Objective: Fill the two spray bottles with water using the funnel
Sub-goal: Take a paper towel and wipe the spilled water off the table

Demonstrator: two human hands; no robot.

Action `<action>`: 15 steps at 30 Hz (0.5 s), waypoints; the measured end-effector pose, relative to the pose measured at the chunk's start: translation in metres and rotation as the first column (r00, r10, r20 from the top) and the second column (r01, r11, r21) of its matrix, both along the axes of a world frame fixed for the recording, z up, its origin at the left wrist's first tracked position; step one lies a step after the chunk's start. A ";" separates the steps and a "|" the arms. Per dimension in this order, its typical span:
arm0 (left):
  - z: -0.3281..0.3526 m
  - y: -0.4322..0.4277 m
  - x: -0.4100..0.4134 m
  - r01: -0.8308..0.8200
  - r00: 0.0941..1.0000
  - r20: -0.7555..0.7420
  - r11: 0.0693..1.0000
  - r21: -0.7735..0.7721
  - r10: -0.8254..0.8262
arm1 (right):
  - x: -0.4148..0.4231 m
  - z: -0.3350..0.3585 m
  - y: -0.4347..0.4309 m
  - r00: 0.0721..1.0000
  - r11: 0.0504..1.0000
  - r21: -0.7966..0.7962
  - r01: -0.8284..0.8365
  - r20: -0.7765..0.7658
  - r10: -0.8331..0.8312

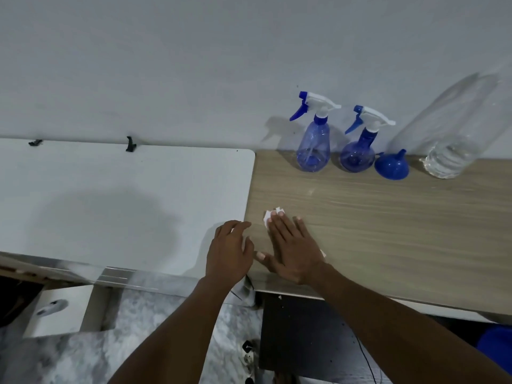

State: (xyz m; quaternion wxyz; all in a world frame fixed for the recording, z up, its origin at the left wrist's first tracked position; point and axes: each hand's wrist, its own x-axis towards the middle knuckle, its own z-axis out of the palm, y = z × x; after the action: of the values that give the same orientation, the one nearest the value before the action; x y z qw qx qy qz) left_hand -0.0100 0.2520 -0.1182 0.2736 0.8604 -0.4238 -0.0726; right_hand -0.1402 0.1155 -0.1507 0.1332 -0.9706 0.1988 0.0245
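Two spray bottles of translucent blue plastic at the back of the wood-grain table [388,231], against the wall, both upright with long axes vertical. Taller spray bottle [314,145], teardrop-shaped, on the left; rounder spray bottle [357,155], bulb-bodied, just beside it on the right. White trigger heads fitted on both, blue nozzles and levers pointing left. One blue funnel [392,166], smooth opaque plastic, just right of the rounder bottle, lying tilted, spout pointing up and to the right, wide mouth toward the camera. One large clear water bottle [454,134] further right, ribbed base on the table, partly filled, appearing to lean toward the upper right. Left hand [230,252] above the seam with the white table [110,189], fingers loosely curled, holding nothing. Right hand [291,245] flat, fingers spread, pressed on a white tissue [268,217]; edges of it visible at the fingertips.
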 end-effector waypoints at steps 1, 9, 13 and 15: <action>0.000 0.000 -0.003 -0.004 1.000 -0.003 1.000 0.000 0.004 | -0.004 -0.002 0.002 1.000 1.000 -0.014 -0.026 0.002 0.026; 0.001 -0.012 -0.037 0.001 1.000 -0.016 1.000 -0.027 -0.002 | -0.064 -0.008 -0.007 0.977 0.970 -0.110 -0.215 -0.030 0.213; 0.000 -0.023 -0.063 0.015 1.000 0.005 0.999 -0.033 -0.014 | -0.100 -0.003 -0.024 0.981 0.976 -0.104 -0.190 -0.053 0.185; 0.001 -0.032 -0.080 0.026 1.000 0.001 0.999 -0.026 -0.026 | -0.121 -0.002 -0.037 0.988 0.982 -0.110 -0.150 -0.058 0.145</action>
State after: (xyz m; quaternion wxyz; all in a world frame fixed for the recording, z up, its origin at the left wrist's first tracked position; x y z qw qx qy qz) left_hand -0.0899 0.2203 -0.1171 0.2836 0.8511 -0.4361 -0.0706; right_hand -0.2615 0.0788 -0.1526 0.0704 -0.9878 0.1306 0.0471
